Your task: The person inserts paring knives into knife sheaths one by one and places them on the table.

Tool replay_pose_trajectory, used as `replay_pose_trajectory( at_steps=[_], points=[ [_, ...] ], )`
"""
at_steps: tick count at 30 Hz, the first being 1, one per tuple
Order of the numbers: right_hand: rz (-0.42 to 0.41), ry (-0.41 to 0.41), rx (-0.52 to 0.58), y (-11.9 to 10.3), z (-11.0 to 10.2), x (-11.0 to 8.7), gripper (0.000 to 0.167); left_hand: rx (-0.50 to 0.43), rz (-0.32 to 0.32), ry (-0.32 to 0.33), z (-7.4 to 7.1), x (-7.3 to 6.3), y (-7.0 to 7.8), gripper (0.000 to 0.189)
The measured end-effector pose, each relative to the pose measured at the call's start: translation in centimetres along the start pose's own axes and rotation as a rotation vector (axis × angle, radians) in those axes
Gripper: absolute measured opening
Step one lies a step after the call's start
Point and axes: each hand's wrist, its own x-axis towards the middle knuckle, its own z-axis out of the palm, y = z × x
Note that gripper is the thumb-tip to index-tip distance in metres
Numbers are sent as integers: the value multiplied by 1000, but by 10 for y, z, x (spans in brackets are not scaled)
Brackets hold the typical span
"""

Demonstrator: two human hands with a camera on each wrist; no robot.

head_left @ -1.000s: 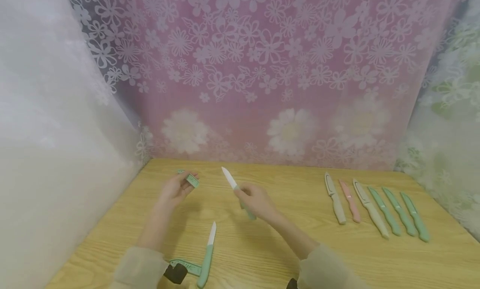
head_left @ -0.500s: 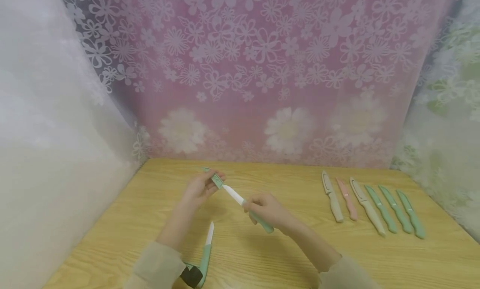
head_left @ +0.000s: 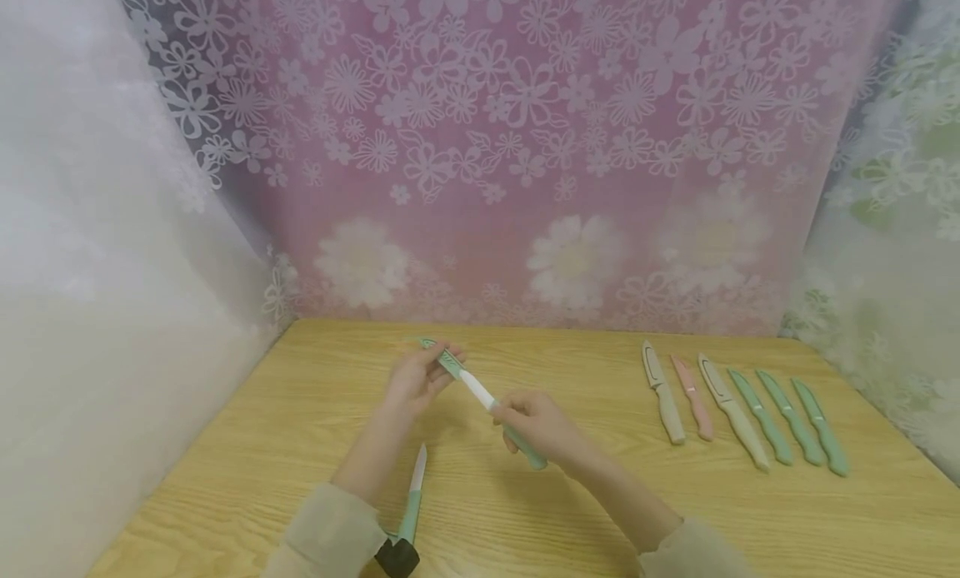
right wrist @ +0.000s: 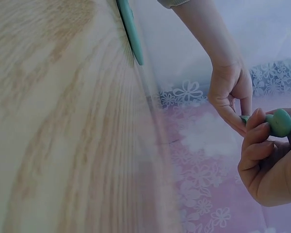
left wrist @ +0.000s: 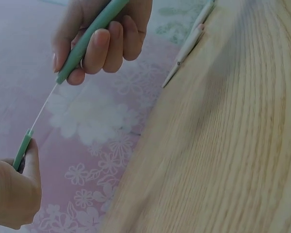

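Note:
My left hand (head_left: 414, 381) pinches a green knife sheath (head_left: 451, 362) with the thumb on top, its mouth facing right and toward me. My right hand (head_left: 542, 428) grips the green handle (left wrist: 89, 42) of a knife with a white blade (head_left: 477, 388). The blade's tip is at the sheath's mouth, and most of the blade shows between the two hands. In the left wrist view blade and sheath (left wrist: 23, 149) lie in one line. Below my left forearm another green-handled knife (head_left: 414, 499) lies bare on the table, partly hidden by the black wrist camera.
On the right of the wooden table (head_left: 570, 520) several sheathed knives lie in a row: a beige one (head_left: 663, 395), a pink one (head_left: 693, 397), a larger beige one (head_left: 733, 411) and green ones (head_left: 821, 428). A pink floral curtain (head_left: 480, 145) hangs behind.
My left hand has moved right with the sheath, and my right hand has shifted slightly right and down. Blade tip and sheath mouth, apart before, have met, and slightly less blade shows now.

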Motion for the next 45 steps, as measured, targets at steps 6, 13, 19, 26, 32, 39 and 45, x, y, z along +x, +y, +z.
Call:
replay_pose_trajectory(
  at_steps=[6, 13, 19, 26, 32, 39, 45],
  points=[
    [-19, 11, 13, 3, 3, 2, 32, -25, 12, 38, 5, -1, -3, 31],
    [-16, 29, -1, 3, 2, 4, 33, -25, 28, 21, 10, -2, -10, 33],
    [-14, 33, 16, 4, 3, 5, 33, -4, 18, 22, 13, -3, -15, 27],
    [11, 48, 39, 6, 2, 8, 33, 18, 12, -10, 16, -6, -19, 30],
    [8, 42, 44, 5, 2, 8, 33, 36, -10, -2, 17, -7, -24, 32],
    [34, 52, 53, 8, 2, 11, 32, 38, -24, -30, 19, -8, -27, 32],
    [50, 63, 57, 9, 1, 12, 33, 48, -40, -23, 20, -9, -29, 32]
  ],
)
